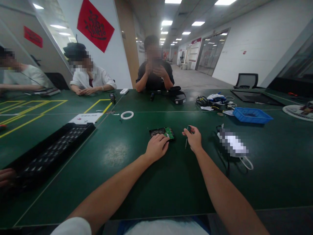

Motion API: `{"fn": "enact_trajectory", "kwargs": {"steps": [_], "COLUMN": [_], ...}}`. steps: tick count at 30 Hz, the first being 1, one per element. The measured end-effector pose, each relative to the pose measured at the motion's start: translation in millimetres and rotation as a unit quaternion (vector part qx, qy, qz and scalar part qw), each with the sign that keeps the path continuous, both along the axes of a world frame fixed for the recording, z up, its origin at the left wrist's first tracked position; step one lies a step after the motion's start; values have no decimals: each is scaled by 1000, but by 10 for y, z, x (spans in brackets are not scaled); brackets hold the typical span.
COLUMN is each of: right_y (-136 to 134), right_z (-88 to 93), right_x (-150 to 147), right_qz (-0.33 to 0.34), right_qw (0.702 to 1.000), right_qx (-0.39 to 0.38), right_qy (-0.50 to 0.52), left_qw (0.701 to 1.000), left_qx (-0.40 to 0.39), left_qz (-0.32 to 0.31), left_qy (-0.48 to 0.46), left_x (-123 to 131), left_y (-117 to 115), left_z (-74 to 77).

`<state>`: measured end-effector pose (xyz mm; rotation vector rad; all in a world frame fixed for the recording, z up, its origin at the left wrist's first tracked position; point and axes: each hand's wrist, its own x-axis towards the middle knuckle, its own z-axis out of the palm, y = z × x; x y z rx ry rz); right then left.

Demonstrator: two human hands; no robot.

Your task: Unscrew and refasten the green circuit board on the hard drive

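Observation:
A hard drive [158,132] lies on the green table with its green circuit board facing up at the right. My left hand [157,147] is on its near edge, fingers closed together over the board, holding it against the table; part of the drive is hidden under them. Just to the right, above the tabletop, my right hand [195,138] pinches a small screwdriver [189,128] by its dark handle. The thin shaft points down and is apart from the drive.
A black tray [57,147] stands left, a person's hand [7,178] at its near end. Right are a pixelated device with a cord [233,143], a blue bin [253,115] and tangled cables [202,100]. A white ring [127,115] lies beyond. Several people sit around the table.

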<state>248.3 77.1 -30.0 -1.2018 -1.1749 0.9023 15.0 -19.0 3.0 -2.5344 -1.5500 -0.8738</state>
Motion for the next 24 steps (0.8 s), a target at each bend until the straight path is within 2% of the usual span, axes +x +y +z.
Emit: {"fn": "enact_trajectory", "kwargs": {"steps": [3, 8, 10, 18, 24], "right_y": [-10, -57, -93, -223, -196], "right_z": [37, 128, 167, 233, 165], "right_x": [-11, -21, -25, -137, -122], "right_qz": [-10, -69, -86, -46, -70], "right_qw": [1000, 985, 980, 987, 994], "right_qx": [8, 67, 88, 91, 53], "right_qy": [-23, -141, -158, -122, -68], "left_qw": [1000, 999, 999, 994, 990], "left_qx": [-16, -20, -25, -74, -95], "left_qz": [18, 37, 39, 60, 69], "left_qy": [2, 3, 7, 49, 72], "left_x": [-9, -22, -21, 17, 48], "left_y": [20, 56, 64, 23, 0], "left_z": [-22, -65, -85, -90, -29]}}
